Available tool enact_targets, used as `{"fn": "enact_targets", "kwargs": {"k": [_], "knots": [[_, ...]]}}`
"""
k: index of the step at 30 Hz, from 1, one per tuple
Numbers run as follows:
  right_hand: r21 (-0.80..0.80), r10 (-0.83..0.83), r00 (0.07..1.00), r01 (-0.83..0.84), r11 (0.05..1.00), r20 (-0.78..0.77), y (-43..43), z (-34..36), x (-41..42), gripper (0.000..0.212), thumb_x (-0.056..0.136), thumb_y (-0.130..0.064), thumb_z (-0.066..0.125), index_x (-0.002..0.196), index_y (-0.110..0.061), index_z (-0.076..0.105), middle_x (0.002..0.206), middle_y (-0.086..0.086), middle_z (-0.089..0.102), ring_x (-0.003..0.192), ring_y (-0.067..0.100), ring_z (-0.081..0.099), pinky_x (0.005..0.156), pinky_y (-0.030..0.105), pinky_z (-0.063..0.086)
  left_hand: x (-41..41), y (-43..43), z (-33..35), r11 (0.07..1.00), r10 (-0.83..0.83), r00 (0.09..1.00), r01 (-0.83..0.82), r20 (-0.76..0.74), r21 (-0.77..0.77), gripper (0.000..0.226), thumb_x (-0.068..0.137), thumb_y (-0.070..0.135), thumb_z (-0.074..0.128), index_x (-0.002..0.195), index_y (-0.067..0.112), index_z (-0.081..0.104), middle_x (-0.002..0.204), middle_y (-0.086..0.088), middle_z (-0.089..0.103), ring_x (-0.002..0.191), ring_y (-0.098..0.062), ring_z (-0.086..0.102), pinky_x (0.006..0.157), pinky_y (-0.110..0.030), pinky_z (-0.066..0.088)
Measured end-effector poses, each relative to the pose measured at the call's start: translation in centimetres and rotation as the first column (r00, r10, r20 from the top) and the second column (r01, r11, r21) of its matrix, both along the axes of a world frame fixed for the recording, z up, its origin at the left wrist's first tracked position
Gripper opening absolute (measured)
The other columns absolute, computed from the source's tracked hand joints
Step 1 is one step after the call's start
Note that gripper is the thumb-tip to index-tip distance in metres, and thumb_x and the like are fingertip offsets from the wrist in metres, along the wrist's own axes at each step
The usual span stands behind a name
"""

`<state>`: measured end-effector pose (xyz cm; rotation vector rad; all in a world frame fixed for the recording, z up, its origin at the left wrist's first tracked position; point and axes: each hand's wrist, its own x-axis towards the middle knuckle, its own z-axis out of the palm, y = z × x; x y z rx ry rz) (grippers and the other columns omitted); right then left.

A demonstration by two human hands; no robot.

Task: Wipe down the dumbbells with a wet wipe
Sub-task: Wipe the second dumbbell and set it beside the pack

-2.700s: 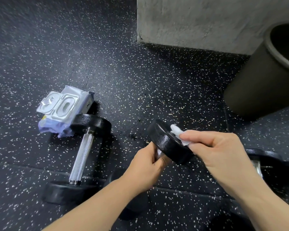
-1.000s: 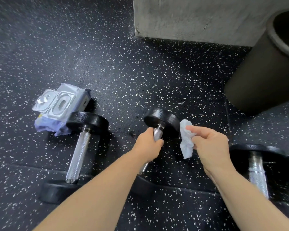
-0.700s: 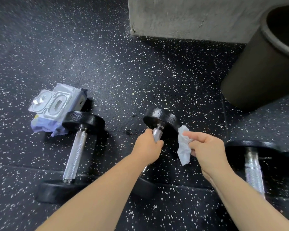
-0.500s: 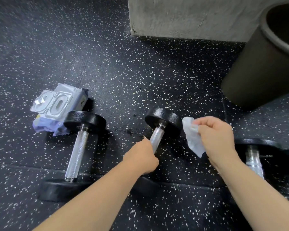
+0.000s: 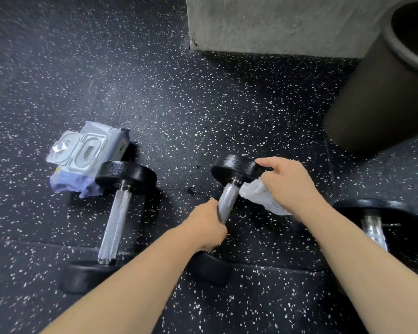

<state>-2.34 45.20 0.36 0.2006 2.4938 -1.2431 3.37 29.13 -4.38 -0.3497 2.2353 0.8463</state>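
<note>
Three black dumbbells with knurled steel handles lie on the speckled rubber floor. My left hand (image 5: 206, 225) grips the near part of the middle dumbbell's handle (image 5: 228, 197). My right hand (image 5: 287, 184) holds a crumpled white wet wipe (image 5: 261, 196) against the handle's far end, fingers reaching over the far black head (image 5: 234, 166). The near head (image 5: 211, 270) rests on the floor below my left wrist. The left dumbbell (image 5: 116, 215) lies free. The right dumbbell (image 5: 372, 220) is partly hidden behind my right forearm.
A pack of wet wipes (image 5: 85, 160) with its lid flipped open lies behind the left dumbbell's far head. A dark round bin (image 5: 377, 88) stands at the back right beside a grey concrete block (image 5: 275, 22).
The middle dumbbell went from lifted to resting on the floor. My left hand slid down the handle toward me, and my right hand brought the wipe from the head's side onto the handle.
</note>
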Motion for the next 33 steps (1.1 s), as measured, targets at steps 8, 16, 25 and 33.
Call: {"fn": "enact_targets", "kwargs": {"k": [8,16,25,33], "knots": [[-0.026,-0.193,0.979,0.195,0.980,0.057,3.7,0.0,0.2,0.034,0.085,-0.004,0.047,0.096,-0.021,0.074,0.074,-0.005,0.067,0.066,0.012,0.054,0.063,0.027,0.050,0.5,0.5,1.9,0.852,-0.464,0.886,0.454,0.026,-0.260,0.029,0.083,0.012,0.055,0.104,0.023,0.038,0.102,-0.002,0.053,0.085,-0.026,0.052,0.071,-0.038,0.044],[-0.024,-0.190,0.964,0.197,0.980,0.186,5.9,-0.9,1.2,0.034,0.083,-0.006,0.048,0.084,-0.023,0.077,0.086,-0.002,0.068,0.073,0.012,0.058,0.070,0.030,0.049,-1.5,0.2,2.2,0.375,-0.906,0.412,0.683,-0.093,-0.627,0.037,0.085,0.018,0.062,0.119,0.024,0.049,0.111,0.001,0.059,0.107,-0.023,0.055,0.081,-0.033,0.038],[-0.062,-0.088,0.873,0.134,0.989,0.479,3.8,-2.2,3.2,0.021,0.088,-0.002,0.050,0.091,0.012,0.065,0.073,0.019,0.058,0.060,0.014,0.041,0.054,0.024,0.032,5.4,-0.3,0.3,0.953,-0.301,0.644,0.168,-0.704,-0.253,0.030,0.069,0.008,0.070,0.092,0.025,0.060,0.099,0.011,0.055,0.095,-0.011,0.052,0.075,-0.024,0.048],[-0.066,-0.016,0.886,0.053,0.996,0.464,3.2,-2.9,3.7,0.030,0.079,-0.019,0.059,0.095,0.004,0.071,0.086,0.014,0.059,0.078,0.022,0.051,0.064,0.027,0.042,3.3,2.9,-1.3,0.232,0.834,0.371,-0.908,0.409,0.350,0.046,0.087,0.031,0.069,0.120,0.004,0.052,0.088,-0.004,0.062,0.074,-0.019,0.063,0.088,-0.040,0.054]]}}
